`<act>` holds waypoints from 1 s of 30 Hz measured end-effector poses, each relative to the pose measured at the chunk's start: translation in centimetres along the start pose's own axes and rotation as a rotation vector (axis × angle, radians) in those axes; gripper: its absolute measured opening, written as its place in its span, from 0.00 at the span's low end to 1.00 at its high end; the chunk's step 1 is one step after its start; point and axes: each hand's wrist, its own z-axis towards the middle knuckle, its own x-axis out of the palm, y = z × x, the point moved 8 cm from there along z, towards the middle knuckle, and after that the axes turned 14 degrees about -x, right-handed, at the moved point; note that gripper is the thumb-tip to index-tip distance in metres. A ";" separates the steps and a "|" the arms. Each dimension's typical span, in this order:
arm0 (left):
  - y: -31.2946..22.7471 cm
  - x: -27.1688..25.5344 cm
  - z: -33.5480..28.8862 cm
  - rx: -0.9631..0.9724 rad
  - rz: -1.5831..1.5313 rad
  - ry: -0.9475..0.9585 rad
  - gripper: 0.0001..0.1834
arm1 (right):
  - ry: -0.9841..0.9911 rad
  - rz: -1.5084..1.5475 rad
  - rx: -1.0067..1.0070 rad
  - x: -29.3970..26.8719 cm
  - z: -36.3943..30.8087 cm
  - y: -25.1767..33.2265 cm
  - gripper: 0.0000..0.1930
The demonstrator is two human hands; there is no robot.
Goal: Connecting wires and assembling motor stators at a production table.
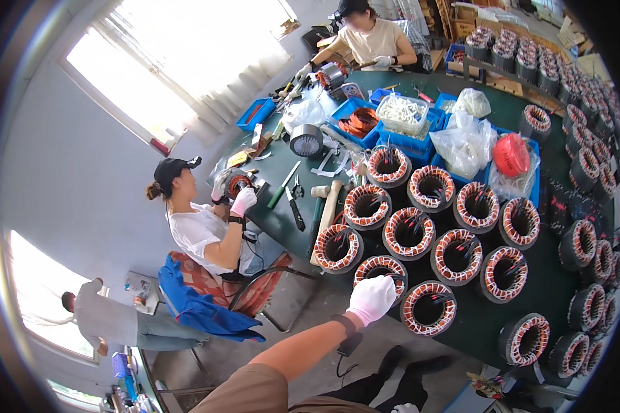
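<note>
My left hand (373, 300), in a white glove, reaches over the table's near edge. Its fingers are closed at the near rim of a motor stator (365, 267), covering part of it. This stator has an orange copper winding laced with white cord, a dark outer core and dark lead wires. Around it stand several similar stators, the closest being one to the left (338, 248) and one to the right (428, 308). My right hand (406, 409) shows only as a bit of white glove at the bottom edge, low beside my legs; its fingers are hidden.
On the green table (282, 224) lie a mallet (327, 213), a knife (295, 212) and blue bins (406, 141). A seated co-worker (207, 227) handles a stator at the left; another person (368, 41) works at the far end. More stators (585, 306) line the right side.
</note>
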 end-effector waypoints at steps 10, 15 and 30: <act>1.0 -0.4 -0.3 -0.020 -0.045 0.011 0.11 | 0.106 -0.127 0.278 -3.6 -3.1 -2.7 0.14; 0.5 0.6 0.0 0.000 0.035 0.058 0.11 | 0.105 -0.247 0.329 -1.0 -11.4 -11.1 0.10; 1.0 -0.6 -0.3 -0.062 -0.049 0.045 0.10 | 0.528 -0.114 0.814 -0.7 -14.8 -7.1 0.46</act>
